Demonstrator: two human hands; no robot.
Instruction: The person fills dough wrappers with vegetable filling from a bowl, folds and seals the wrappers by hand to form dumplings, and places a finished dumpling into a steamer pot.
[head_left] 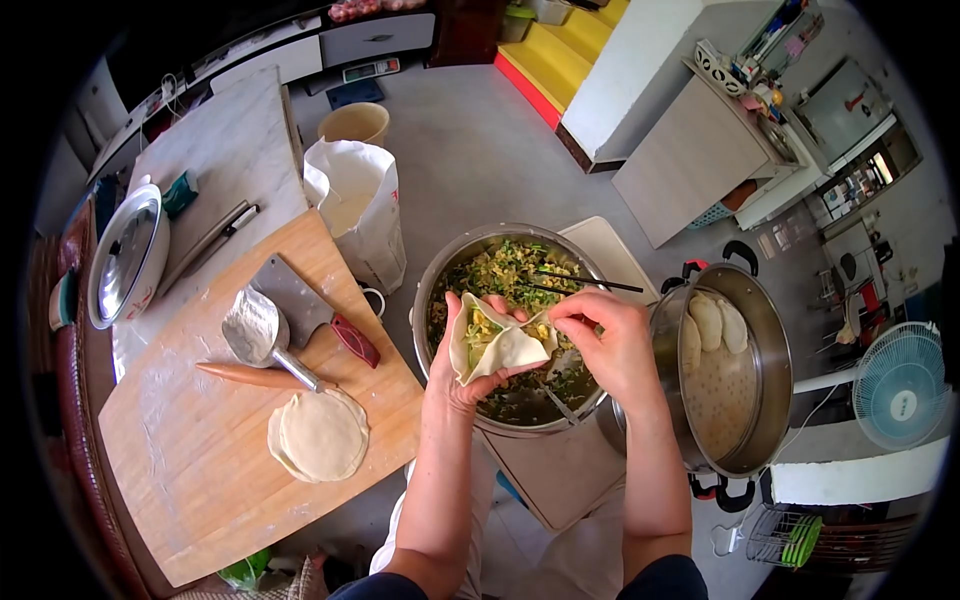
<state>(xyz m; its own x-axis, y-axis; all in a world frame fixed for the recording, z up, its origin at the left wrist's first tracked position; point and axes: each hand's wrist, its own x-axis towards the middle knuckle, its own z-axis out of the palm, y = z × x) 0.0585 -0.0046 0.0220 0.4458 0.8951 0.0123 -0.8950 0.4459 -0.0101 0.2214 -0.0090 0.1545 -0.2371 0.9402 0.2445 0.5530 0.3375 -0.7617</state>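
Pale dough wrapper (518, 352), partly folded over yellow-green filling (481, 335), sits gripped in the cupped left hand (459, 388); the right hand (612, 335) pinches its right edge. Beneath both hands: a steel bowl (422, 310); rightward, a pot (772, 380) holding dumplings (718, 322).

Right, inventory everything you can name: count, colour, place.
Open dumpling: 1, white, centre
Mixing bowl: 1, silver, below dumpling
Filling: 1 heap, green, in bowl
Chopsticks: 2, dark, over bowl
Steamer: 1, silver, right
Folded dumplings: 3+, white, in steamer
Board: 1, tan, left
Wrappers: uncounted stack, cream, on board
Rolling pin: 1, brown, on board
Scoop: 1, silver, across pin
Cleaver: 1, grey, on board
Sack: 1, white, beyond board
Bucket: 1, beige, behind sack
Lidded basin: 1, white, left
Table: 1, white, left
Fan: 1, teal, right
Stairs: 1 flight, yellow, top
Left hand: 1, bare, under dumpling
Right hand: 1, bare, at dumpling
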